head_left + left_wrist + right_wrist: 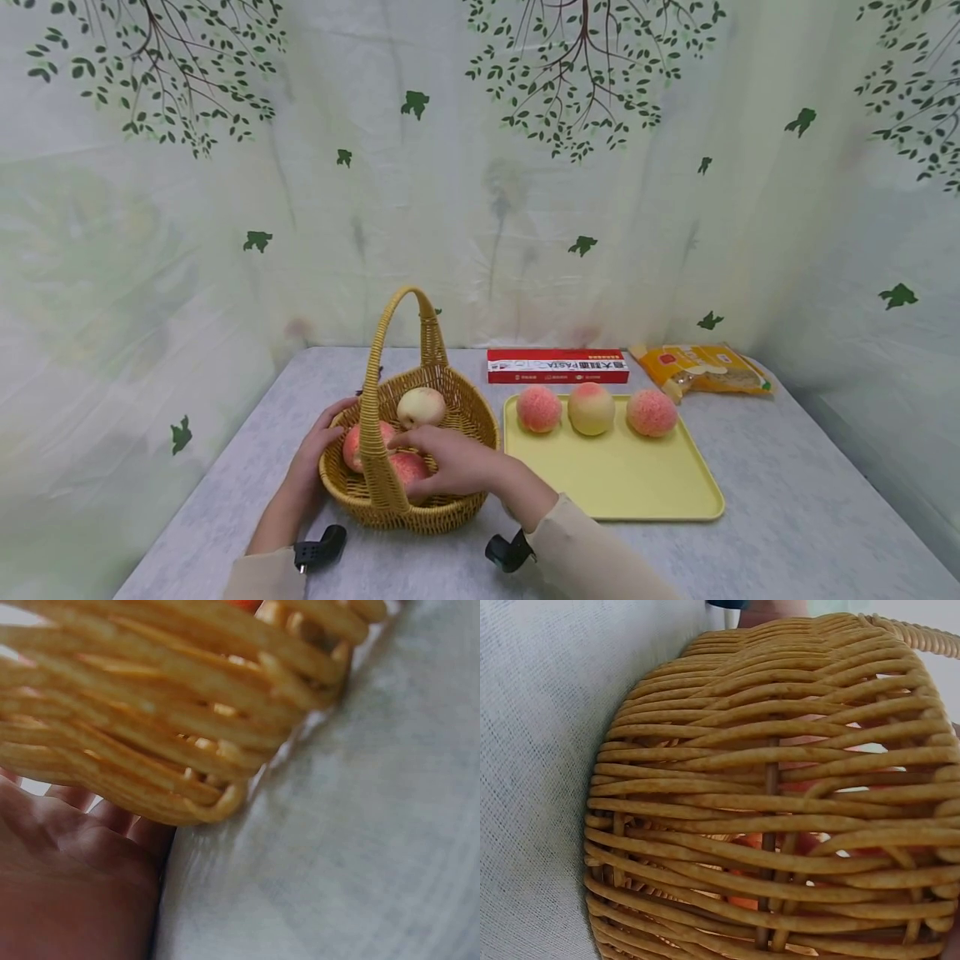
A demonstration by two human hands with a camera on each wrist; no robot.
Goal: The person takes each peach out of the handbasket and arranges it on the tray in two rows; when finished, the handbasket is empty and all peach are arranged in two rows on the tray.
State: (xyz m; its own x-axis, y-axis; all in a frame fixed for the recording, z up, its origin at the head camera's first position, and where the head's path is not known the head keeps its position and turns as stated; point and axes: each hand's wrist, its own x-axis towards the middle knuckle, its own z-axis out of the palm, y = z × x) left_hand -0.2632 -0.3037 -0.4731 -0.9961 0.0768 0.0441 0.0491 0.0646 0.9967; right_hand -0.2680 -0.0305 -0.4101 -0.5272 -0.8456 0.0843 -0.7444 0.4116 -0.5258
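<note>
A wicker basket [480, 417] with a tall arched handle [412, 292] stands on the table. My left hand [306, 462] holds it by its left side; in the left wrist view the fingers [71, 796] lie along the woven wall. Inside, my right hand [457, 462] grips a pink peach [407, 468], thumb at the near side and fingers on the far side. Another reddish peach [351, 450] lies left of it, partly behind the handle. Farther back in the basket lies a pale peach [422, 407]. The right wrist view is mostly the basket's outer wall [705, 765].
Right of the basket lies a yellow tray [615, 492]. Along its far edge sit a pink peach [538, 408], a pale yellow peach [591, 410] and another pink peach [652, 412]. Behind are a red pasta box [558, 367] and an orange food bag [705, 369].
</note>
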